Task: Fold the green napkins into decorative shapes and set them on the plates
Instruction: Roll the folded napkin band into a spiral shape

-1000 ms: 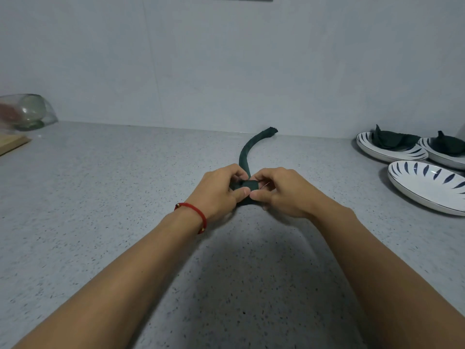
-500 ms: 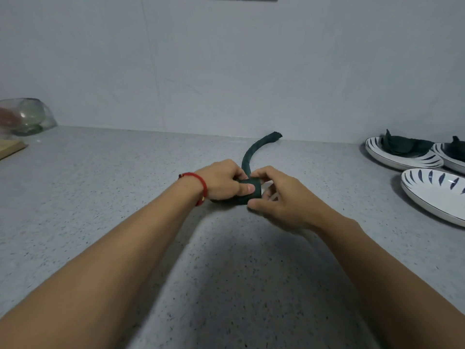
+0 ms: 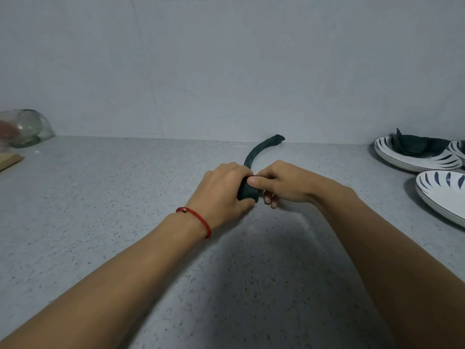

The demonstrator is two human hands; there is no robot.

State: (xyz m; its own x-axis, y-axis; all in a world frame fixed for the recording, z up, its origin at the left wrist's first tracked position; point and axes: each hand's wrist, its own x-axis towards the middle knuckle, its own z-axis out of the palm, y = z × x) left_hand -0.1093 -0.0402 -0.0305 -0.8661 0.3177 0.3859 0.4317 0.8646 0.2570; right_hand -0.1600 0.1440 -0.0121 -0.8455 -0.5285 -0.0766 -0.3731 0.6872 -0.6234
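A dark green napkin (image 3: 254, 154), rolled into a long strip, lies on the grey speckled counter (image 3: 113, 197); its near end is wound into a small coil between my hands and its tail curves away toward the wall. My left hand (image 3: 221, 190), with a red string at the wrist, wraps around the coil from the left. My right hand (image 3: 281, 182) pinches the coil from the right, thumb on top. At the right, a white plate (image 3: 402, 161) with blue strokes carries a folded green napkin (image 3: 420, 146). A second such plate (image 3: 437, 195) stands nearer, with nothing on its visible part.
A third plate (image 3: 459, 149) peeks in at the far right edge. An overturned glass jar (image 3: 25, 127) and a wooden board (image 3: 10, 161) lie at the far left. The wall runs close behind the counter.
The coil has grown as my hands rolled it farther along the strip. My left hand has closed more over the coil and my right thumb now rests on top.
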